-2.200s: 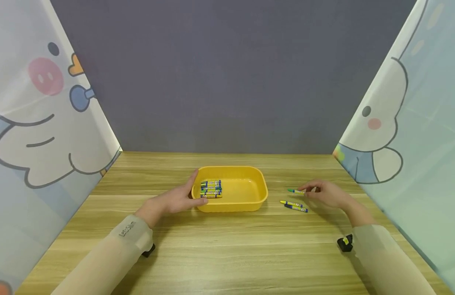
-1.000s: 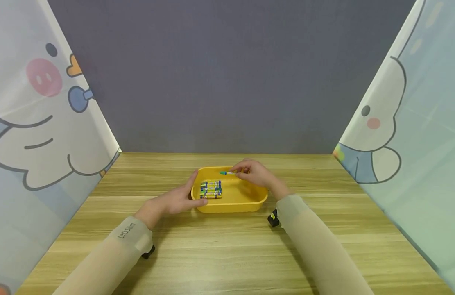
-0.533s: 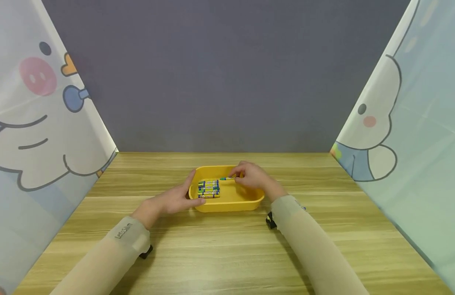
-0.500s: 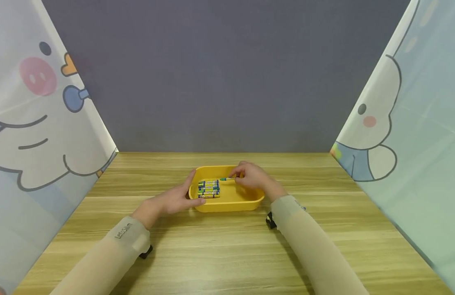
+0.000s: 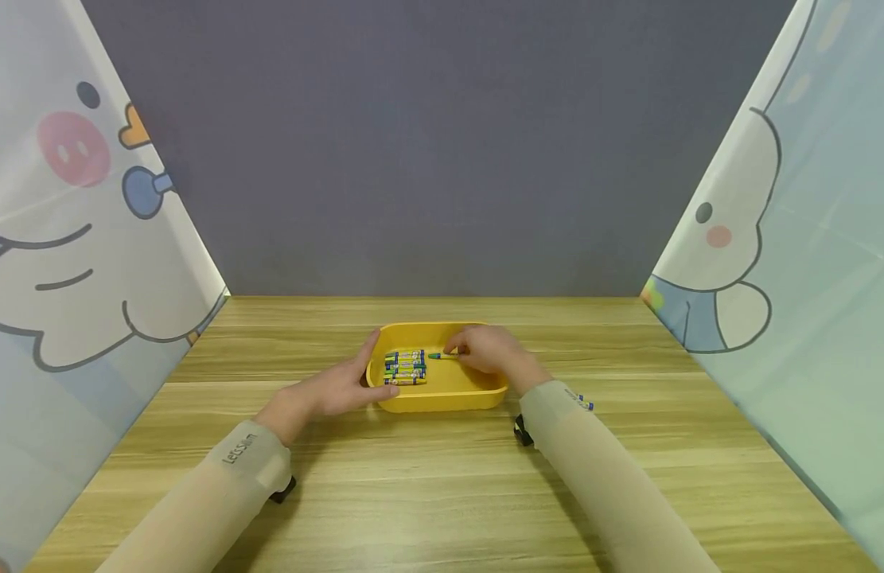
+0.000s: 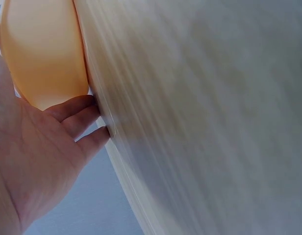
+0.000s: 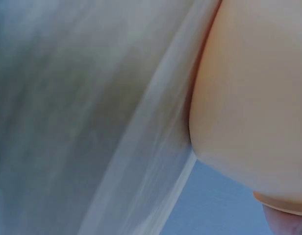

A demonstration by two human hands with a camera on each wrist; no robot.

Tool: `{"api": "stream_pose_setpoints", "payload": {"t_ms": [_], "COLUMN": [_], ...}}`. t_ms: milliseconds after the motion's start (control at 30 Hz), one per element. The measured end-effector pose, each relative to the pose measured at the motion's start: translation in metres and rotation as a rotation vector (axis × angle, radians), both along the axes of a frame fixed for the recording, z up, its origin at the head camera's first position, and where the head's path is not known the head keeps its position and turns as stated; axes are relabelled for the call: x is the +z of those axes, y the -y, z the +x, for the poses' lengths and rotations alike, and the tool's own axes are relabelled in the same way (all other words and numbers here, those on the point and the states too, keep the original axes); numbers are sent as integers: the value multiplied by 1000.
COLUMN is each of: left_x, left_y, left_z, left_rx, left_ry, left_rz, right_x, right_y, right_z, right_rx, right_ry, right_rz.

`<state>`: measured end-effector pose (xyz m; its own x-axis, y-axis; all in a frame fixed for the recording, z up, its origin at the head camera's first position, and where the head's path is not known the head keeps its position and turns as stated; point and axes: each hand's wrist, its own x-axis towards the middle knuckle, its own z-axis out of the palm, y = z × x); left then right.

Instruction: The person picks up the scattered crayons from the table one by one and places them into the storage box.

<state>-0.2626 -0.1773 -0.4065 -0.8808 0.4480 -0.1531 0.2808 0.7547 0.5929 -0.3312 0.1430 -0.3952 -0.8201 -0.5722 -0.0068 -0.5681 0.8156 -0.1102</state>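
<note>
A yellow plastic bin [image 5: 442,403] stands on the wooden table. My left hand [image 5: 341,388] holds its left end, the thumb over the front rim; in the left wrist view the other fingers [image 6: 82,120] lie against the outer wall. Several crayons [image 5: 406,368] in yellow wrappers lie side by side in the bin's left part. Over the bin's right part, my right hand [image 5: 488,350] pinches a green-tipped crayon [image 5: 439,356] low near the floor, its tip towards the row. The right wrist view shows mostly the outer wall [image 7: 249,98], with little of the hand.
Two crayon ends [image 5: 585,403] show on the table beside the right sleeve, which covers the rest of them. A dark grey panel [image 5: 442,151] rises behind the table [image 5: 413,477]. Printed cartoon sheets [image 5: 828,278] flank both sides.
My right hand has carried the green-tipped crayon from the table on the right into the bin, then lower and slightly towards me. The left hand has stayed on the bin.
</note>
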Motion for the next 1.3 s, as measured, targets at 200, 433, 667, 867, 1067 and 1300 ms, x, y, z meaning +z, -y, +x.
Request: {"api": "stream_pose_setpoints", "payload": {"t_ms": [200, 433, 667, 867, 1067, 1300], "left_x": [-1, -1, 0, -1, 0, 2], "left_y": [-1, -1, 0, 0, 0, -3], "left_z": [-1, 0, 0, 0, 0, 1], "left_rx": [-1, -2, -5, -3, -4, -11], "left_ry": [3, 2, -7, -7, -12, -11], "left_rz": [-4, 2, -1, -1, -20, -14], "right_x": [-1, -2, -1, 0, 1, 7], "right_y": [1, 2, 2, 2, 3, -5], "right_z": [0, 0, 2, 3, 3, 3], "right_rx": [4, 13, 19, 17, 11, -4], "right_ry": [-41, -53, -60, -58, -35, 15], "right_rz": [19, 15, 9, 13, -21, -267]}}
